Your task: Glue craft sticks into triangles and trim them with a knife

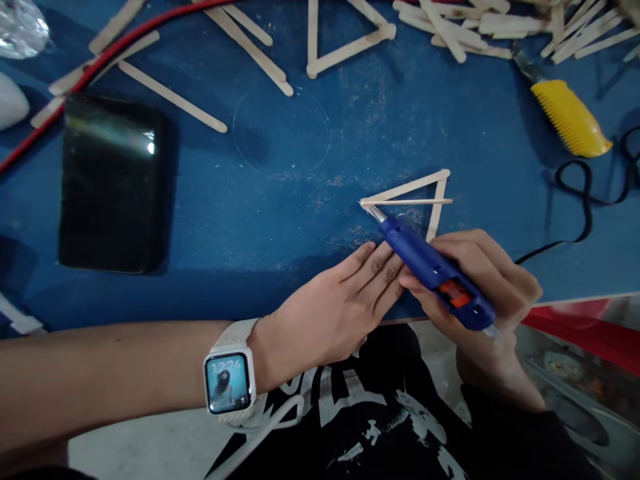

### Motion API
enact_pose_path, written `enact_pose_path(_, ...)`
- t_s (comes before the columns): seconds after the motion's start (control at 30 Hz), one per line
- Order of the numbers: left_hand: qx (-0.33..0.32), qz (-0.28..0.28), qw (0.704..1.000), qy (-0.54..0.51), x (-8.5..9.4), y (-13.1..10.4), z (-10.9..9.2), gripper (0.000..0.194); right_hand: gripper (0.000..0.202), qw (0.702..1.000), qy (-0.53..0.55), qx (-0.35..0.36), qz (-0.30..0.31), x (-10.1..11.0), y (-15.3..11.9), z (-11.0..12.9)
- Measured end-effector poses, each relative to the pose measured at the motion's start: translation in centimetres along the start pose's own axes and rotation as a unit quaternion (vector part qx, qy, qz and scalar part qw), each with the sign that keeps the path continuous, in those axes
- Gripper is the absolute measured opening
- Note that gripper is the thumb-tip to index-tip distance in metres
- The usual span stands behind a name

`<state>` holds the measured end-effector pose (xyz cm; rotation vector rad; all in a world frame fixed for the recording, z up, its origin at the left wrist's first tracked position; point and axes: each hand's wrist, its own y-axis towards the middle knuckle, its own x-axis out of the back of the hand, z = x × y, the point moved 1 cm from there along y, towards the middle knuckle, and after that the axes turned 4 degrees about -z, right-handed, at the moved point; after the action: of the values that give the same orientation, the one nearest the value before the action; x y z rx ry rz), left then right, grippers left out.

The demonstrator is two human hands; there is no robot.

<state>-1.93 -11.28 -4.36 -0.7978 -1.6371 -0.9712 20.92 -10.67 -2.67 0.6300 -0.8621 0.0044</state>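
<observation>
Head view: a triangular stick frame is laid on the blue worktop, with the metal nozzle of a glue gun placed at its left corner; whether contact is made cannot be told. From that corner a narrow stick is run across the frame's right side. Risks, as judged: the narrow stick could be knocked askew by a nudge from the nozzle; if the gun is hot, the left hand could be burned, its fingers being kept just beside the barrel. Grip: the gun's body is clasped firmly by the right hand. Left fingers are extended, nearly straight, not closed around anything visible; some tips are hidden by the gun, so contact with the frame cannot be confirmed.
</observation>
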Motion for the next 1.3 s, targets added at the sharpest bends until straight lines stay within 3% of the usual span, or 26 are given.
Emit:
enact_pose_path(0.27, -0.018, 0.012, 1.0, -0.011, 0.7, 0.2, 0.4, 0.06, 0.023, 0.998, -0.046, 0.02, 0.038, 0.2, 0.3, 0.3)
enact_pose_path(0.47, -0.011, 0.003, 1.0, -0.003, 1.1, 0.5, 0.6, 0.061, 0.004, 0.997, -0.066, 0.036, 0.011, -0.2, 0.4, 0.4)
enact_pose_path(1.3, -0.008, 0.0, 1.0, -0.014, 0.9, 0.3, 0.4, 0.053, 0.019, 0.998, -0.052, 0.003, 0.037, 0.2, 0.6, 0.5)
